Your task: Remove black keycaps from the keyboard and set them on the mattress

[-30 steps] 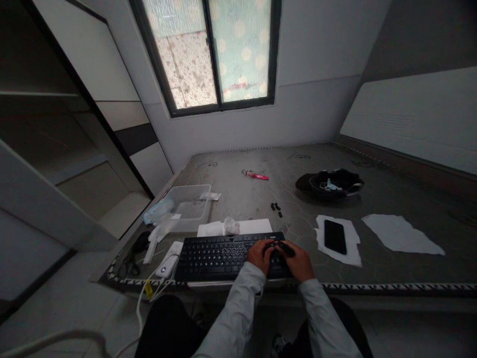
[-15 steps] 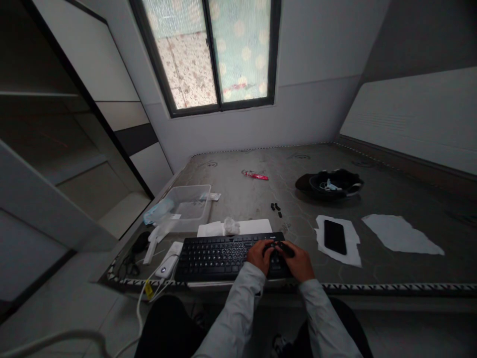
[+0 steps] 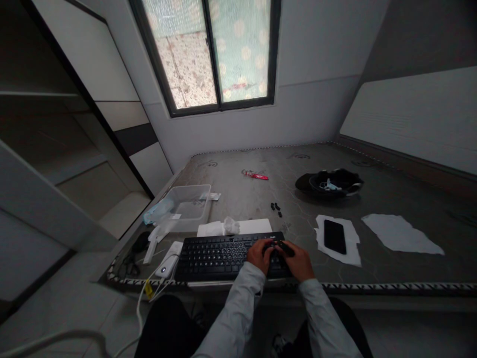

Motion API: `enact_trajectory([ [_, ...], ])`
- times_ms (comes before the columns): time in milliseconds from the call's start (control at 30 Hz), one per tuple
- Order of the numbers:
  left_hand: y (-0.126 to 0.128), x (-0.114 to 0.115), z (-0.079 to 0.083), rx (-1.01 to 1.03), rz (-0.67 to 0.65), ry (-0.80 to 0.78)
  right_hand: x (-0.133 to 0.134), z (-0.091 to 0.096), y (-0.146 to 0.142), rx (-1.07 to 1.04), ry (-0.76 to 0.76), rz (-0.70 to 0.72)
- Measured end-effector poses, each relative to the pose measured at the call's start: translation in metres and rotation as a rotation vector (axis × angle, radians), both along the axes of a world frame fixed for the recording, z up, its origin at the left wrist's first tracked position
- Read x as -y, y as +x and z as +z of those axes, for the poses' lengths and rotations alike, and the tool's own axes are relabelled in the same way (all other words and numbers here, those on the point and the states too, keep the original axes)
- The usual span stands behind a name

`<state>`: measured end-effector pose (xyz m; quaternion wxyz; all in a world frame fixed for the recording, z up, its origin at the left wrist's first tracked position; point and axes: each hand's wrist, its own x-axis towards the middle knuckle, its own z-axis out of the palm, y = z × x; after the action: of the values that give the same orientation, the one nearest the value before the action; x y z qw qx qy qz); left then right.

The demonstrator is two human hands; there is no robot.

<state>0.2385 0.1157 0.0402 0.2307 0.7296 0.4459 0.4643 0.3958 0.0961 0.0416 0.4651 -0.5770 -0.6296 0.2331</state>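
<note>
Two hands (image 3: pixel 258 256), one keyboard (image 3: pixel 216 256), one phone (image 3: pixel 335 236), one cap (image 3: pixel 307 184), one clear box (image 3: pixel 190 201), perhaps four black pieces (image 3: pixel 278 207)

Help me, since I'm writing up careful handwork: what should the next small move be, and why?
Probably lift the dark object slightly with the right hand while the left hand steadies the keyboard: the right hand holds it at the keyboard's right end, and both hands hide keys beneath.

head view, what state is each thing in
keyboard, flat, partly covered by the hands
black object, held in right hand
phone, face up, screen dark
plastic box, open, no lid on
cap, opening upward, pale bundle inside
small black pieces, loose
window, looks shut
far-right white sheet, spread flat
</note>
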Motion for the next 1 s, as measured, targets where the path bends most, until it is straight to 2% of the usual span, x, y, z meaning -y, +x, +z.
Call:
enact_trajectory([
  [133, 0.0006, 0.0013, 0.0008, 0.026, 0.049, -0.065, -0.0006, -0.0009, 0.0004, 0.004, 0.004, 0.006],
  [433, -0.0003, 0.0013, 0.0013, 0.015, 0.033, -0.058, -0.0023, -0.0060, 0.0022, -0.009, 0.002, 0.006],
  [633, 0.0019, 0.0013, -0.0002, -0.001, 0.072, -0.092, -0.0027, -0.0074, 0.0021, -0.030, -0.005, 0.007],
  [1000, 0.0008, 0.0010, -0.0012, -0.007, -0.014, -0.086, -0.0010, -0.0052, -0.0022, -0.014, -0.114, -0.086],
])
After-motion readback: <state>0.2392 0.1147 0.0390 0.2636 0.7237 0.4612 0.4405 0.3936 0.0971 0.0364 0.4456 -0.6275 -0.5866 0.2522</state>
